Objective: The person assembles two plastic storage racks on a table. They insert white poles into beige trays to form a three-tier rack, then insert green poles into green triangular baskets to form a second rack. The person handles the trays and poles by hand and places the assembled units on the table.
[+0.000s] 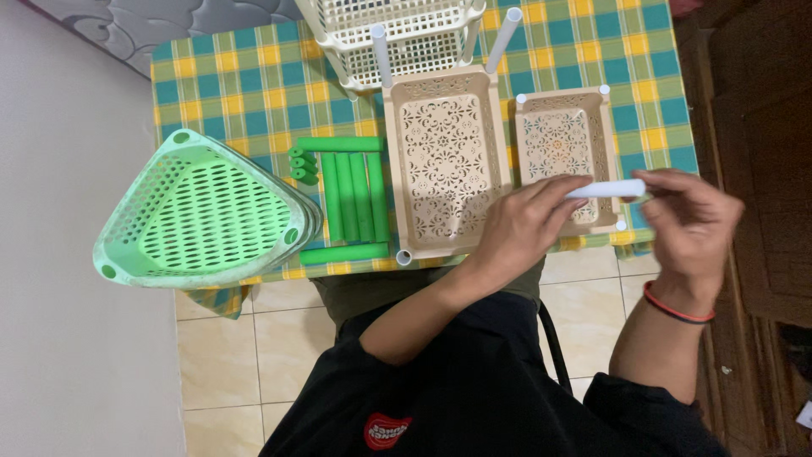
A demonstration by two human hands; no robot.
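Both hands hold one white plastic tube (611, 188) level above the table's near edge. My left hand (524, 224) pinches its left end with fingertips. My right hand (694, 222), with a red band on the wrist, grips its right end. Under the tube lies a small beige lattice tray (560, 140) with white tubes standing in its corners. A larger beige lattice tray (444, 161) lies to its left, just beyond my left hand.
A green triangular basket stack (199, 211) overhangs the table's left front. Several green tubes (351, 199) lie between it and the large tray. A white rack (397, 34) with tube legs sits at the back. The checked tablecloth (254, 85) covers the table; tiled floor below.
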